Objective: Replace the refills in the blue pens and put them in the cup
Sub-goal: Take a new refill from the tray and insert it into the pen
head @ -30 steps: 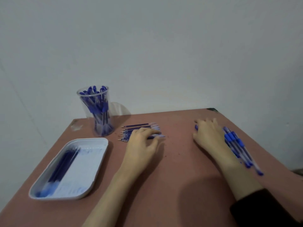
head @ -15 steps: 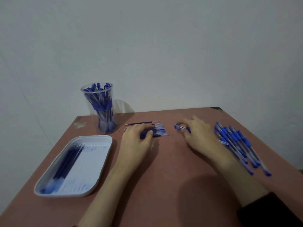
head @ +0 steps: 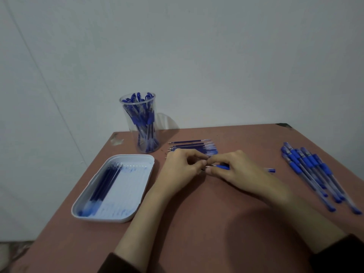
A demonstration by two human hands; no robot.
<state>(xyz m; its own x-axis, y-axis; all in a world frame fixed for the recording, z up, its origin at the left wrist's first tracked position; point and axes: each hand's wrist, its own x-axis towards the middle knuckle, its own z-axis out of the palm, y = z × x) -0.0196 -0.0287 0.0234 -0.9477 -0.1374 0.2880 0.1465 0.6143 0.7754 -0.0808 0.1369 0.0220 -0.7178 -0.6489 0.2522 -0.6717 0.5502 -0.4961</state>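
Reddish-brown tabletop (head: 206, 223) fills the near part of my feed. A dark left sleeve (head: 118, 265) and a dark right sleeve (head: 342, 255) enter at the bottom edge. Both bare forearms reach away from me and angle inward, so the hands meet near the middle of the table.

My read on the left hand (head: 181, 166) is that its fingers are curled in. The fingertips are pinched together at the left end of a blue pen (head: 222, 166). The right hand (head: 236, 170) lies knuckles up, with thumb and fingers wrapped round the pen's blue grip section. The two sets of fingertips touch or nearly touch; I cannot tell which. The pen lies roughly level, left to right. Its blue end pokes out past the right hand on the right.

Left of the left forearm sits a white tray (head: 104, 219), smeared with blue ink. A bundle of dark refills (head: 106, 180) lies along its left side. Well to the right of the hands, a row of loose blue pens (head: 315, 174) lies on the table, fanned towards me.

Just beyond the hands lies a small pile of refills (head: 197, 147), laid left to right, with the left knuckles covering its near edge. Farther back and to the left stands the clear cup (head: 140, 125), upright near the table's far edge. It is packed with blue pens and stands apart from both hands. A plain pale wall (head: 216, 66) is behind it.
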